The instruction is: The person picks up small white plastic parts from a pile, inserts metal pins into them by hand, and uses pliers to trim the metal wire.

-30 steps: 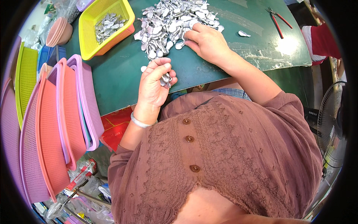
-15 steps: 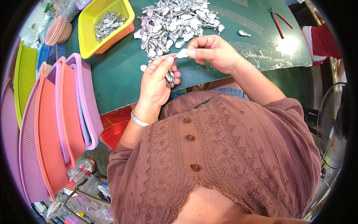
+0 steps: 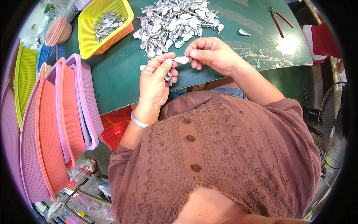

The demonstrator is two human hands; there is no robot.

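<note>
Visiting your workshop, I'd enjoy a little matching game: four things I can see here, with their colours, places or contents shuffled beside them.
1. Pliers
2. Yellow basket
3. Left hand
4. Table

A. Green surface
B. Pale bracelet at its wrist
C. Red handles
D. Loose grey pieces lying inside

Pairs: 1-C, 2-D, 3-B, 4-A

The green table carries a pile of silvery pieces, yellow-and-orange basket and red-handled pliers.
</note>
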